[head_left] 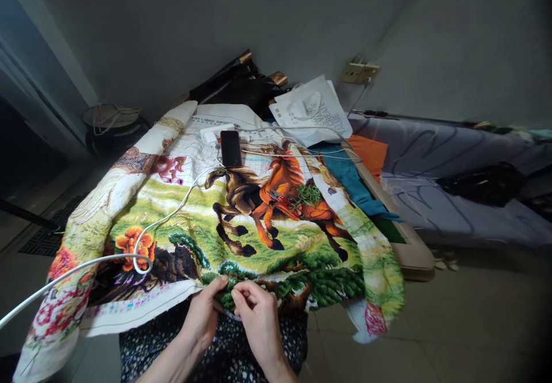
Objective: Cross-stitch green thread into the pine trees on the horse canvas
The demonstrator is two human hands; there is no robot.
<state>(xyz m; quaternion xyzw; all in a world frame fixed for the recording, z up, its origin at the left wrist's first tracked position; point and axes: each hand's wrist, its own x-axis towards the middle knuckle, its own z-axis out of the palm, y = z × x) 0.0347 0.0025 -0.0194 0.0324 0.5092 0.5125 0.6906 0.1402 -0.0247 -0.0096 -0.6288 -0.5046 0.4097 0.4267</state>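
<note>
Both hands pinch the near hem of the multicoloured horse-pattern cross-stitch cloth, which extends toward 12 o'clock; left hand and right hand equally near, a needle possibly held.

Embroidered cloth, matt, densely stitched wool-like thread.
Phone: glossy black glass. Cable: smooth white plastic. Bag: thin crinkled plastic. Floor: smooth tile, faint sheen. Scissors: red plastic handles.
</note>
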